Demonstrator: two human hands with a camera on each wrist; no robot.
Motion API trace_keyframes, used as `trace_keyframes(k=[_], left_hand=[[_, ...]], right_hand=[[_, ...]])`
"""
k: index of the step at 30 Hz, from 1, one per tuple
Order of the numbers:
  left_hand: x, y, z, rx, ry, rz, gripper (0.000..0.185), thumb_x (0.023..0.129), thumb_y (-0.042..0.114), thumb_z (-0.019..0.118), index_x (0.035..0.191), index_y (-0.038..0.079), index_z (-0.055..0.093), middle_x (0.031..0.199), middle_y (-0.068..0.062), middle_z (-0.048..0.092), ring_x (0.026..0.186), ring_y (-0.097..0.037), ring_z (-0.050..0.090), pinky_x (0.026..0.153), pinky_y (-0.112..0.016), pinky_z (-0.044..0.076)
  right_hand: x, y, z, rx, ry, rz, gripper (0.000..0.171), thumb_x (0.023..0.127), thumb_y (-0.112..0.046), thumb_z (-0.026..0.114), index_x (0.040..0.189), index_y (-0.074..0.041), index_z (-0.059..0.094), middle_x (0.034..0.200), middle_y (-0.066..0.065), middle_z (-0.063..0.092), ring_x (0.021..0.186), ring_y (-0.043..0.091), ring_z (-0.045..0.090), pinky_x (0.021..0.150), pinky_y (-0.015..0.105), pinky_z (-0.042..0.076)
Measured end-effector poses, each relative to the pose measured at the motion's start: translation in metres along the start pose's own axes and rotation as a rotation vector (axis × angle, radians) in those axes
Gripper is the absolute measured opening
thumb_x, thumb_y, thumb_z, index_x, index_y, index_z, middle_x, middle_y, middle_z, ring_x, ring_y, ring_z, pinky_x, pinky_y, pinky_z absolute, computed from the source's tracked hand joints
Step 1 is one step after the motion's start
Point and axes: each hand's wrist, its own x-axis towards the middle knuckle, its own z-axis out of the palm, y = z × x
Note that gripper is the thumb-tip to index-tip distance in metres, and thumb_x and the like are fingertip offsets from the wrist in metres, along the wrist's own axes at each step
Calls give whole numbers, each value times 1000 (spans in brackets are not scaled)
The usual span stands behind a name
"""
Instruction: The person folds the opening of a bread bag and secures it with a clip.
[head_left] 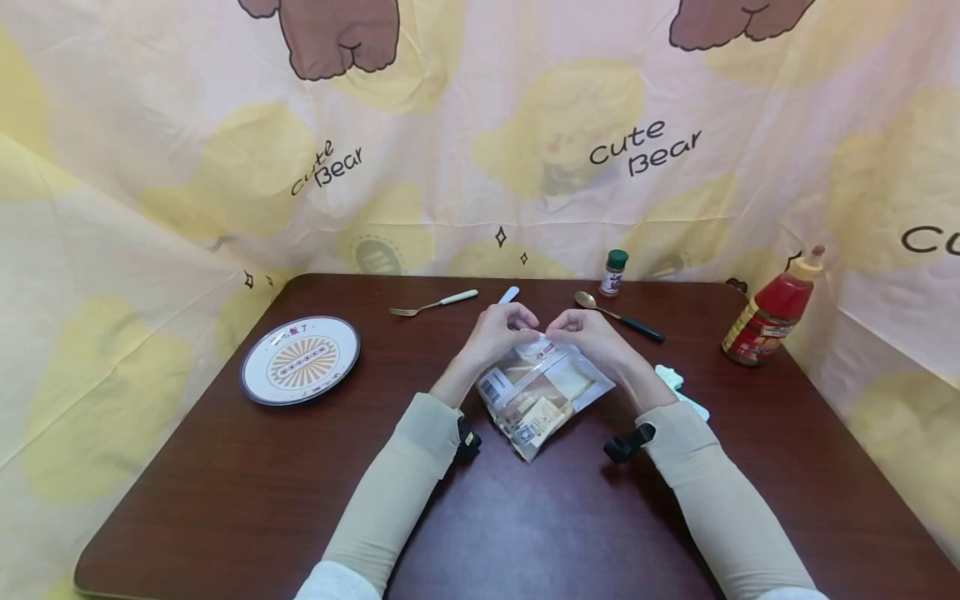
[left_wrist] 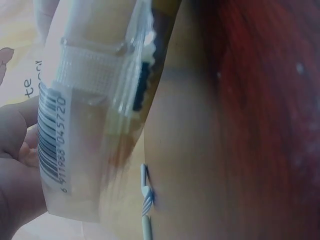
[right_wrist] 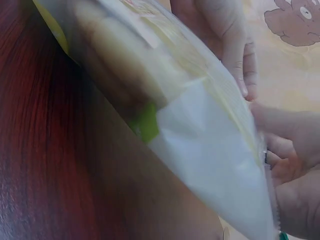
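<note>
Both hands hold a clear plastic bread package [head_left: 536, 392] by its upper edge, above the middle of the table. My left hand [head_left: 501, 329] pinches the edge between thumb and fingers on the left. Close beside it, my right hand [head_left: 588, 332] pinches the same edge, the thumbs nearly meeting. The package hangs tilted, its lower corner toward me. In the left wrist view a barcode [left_wrist: 50, 140] shows on its side. Pale browned bread [right_wrist: 117, 50] is visible through the film in the right wrist view. Whether the edge is torn cannot be seen.
A white patterned plate [head_left: 300, 361] lies at the left. Behind the hands are a fork [head_left: 435, 303], a pale handle [head_left: 509, 294], a spoon [head_left: 618, 317] and a green-capped spice jar [head_left: 613, 273]. A red sauce bottle [head_left: 772, 312] stands right. The right forearm partly covers a pale turquoise item [head_left: 670, 377].
</note>
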Motion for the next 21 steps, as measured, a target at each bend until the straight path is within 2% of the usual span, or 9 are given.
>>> trace_keyframes(k=[4, 8, 11, 15, 21], left_hand=[[0, 0, 0, 32, 7, 20, 12, 91, 14, 82, 102, 11, 79, 95, -6, 81, 86, -11, 69, 73, -21, 47], [0, -1, 0, 40, 0, 16, 15, 91, 14, 83, 106, 10, 80, 96, -6, 82, 88, -11, 70, 73, -20, 48], [0, 0, 0, 41, -3, 10, 19, 91, 13, 82, 109, 7, 80, 96, -6, 82, 88, -12, 70, 73, -20, 48], [-1, 1, 0, 42, -3, -1, 21, 92, 12, 81, 112, 5, 80, 96, -6, 81, 90, -14, 70, 74, -21, 49], [-3, 3, -1, 55, -11, -11, 22, 94, 10, 78, 115, 6, 79, 99, -6, 81, 95, -16, 70, 76, -22, 49]], right_hand=[[-1, 1, -4, -19, -35, 7, 33, 101, -23, 73, 126, -3, 71, 112, 7, 79, 101, 9, 67, 93, 24, 48], [-3, 2, -6, -127, -49, -46, 27, 100, -23, 73, 121, -6, 77, 117, 10, 79, 103, 11, 65, 90, 25, 48], [-3, 2, -7, -204, -46, -97, 21, 100, -20, 72, 115, -6, 79, 110, 11, 80, 97, 14, 62, 83, 26, 47], [-3, 2, -8, -244, -34, -121, 18, 100, -18, 73, 111, -6, 80, 101, 8, 80, 88, 17, 59, 75, 27, 45], [-4, 4, -10, -239, -18, -92, 18, 99, -22, 75, 108, -7, 79, 89, 3, 77, 77, 18, 56, 64, 27, 44]])
